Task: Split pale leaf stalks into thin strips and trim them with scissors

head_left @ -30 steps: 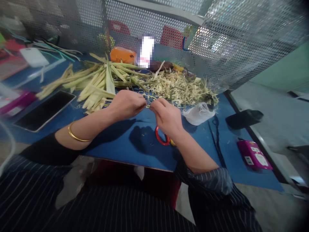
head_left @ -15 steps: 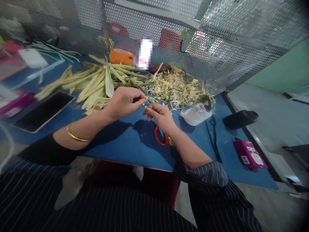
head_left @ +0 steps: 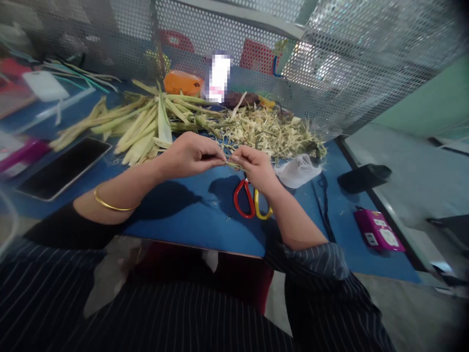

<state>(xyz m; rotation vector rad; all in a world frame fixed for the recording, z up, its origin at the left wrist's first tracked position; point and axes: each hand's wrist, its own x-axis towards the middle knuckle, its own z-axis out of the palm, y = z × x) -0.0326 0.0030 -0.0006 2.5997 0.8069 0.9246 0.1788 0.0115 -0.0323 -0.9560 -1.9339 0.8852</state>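
Between my two hands runs a thin green strip (head_left: 233,165), small and partly hidden by the fingers. My left hand (head_left: 192,155) pinches its left end. The fingers of my right hand (head_left: 254,166) are closed on the right end. Under my right hand lie scissors with a red handle loop (head_left: 244,199) and a yellow one (head_left: 261,208); their blades are mostly hidden. Long pale husk leaves (head_left: 142,127) lie behind my left hand. A heap of shredded plant strips (head_left: 271,129) is beyond my right hand.
A white thread bundle (head_left: 298,171) and black cords (head_left: 323,210) lie to the right, with a dark cylinder (head_left: 364,178) and a magenta box (head_left: 379,230). At left is a dark phone (head_left: 64,168). A lit phone (head_left: 220,78) stands by the perforated metal screen (head_left: 205,29).
My right hand has moved up and right, and its fingers have closed on the strip. More of the scissors' handles shows, including the yellow loop.
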